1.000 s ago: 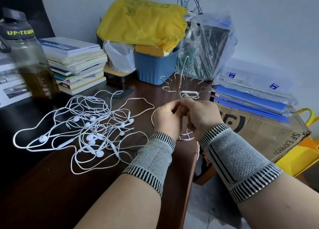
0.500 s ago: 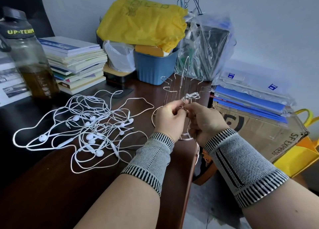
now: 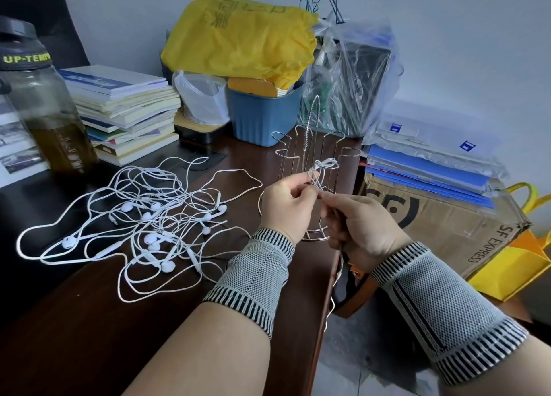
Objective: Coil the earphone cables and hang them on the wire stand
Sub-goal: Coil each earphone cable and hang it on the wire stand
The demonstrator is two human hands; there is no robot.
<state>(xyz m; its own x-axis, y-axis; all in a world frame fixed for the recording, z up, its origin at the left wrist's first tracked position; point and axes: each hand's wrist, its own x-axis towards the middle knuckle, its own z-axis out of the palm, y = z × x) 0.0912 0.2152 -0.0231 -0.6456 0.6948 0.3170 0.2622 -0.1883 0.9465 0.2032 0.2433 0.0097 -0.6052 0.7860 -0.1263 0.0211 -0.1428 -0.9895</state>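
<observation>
Both hands' fingers pinch one coiled cable (image 3: 323, 169) — wire stand (image 3: 310, 145) behind, tangled earphones (image 3: 143, 222) left.

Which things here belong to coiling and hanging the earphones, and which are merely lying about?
Job: coiled cable pinched by left hand and right hand; wire stand; tangled earphones.
Lying about: bottle, book stack, blue bin, yellow bag, cardboard box.

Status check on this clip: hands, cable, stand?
Left hand and right hand both pinching a coiled cable, held at the wire stand. Not clearly hooked. Tangled earphones lie on the table, left.
</observation>
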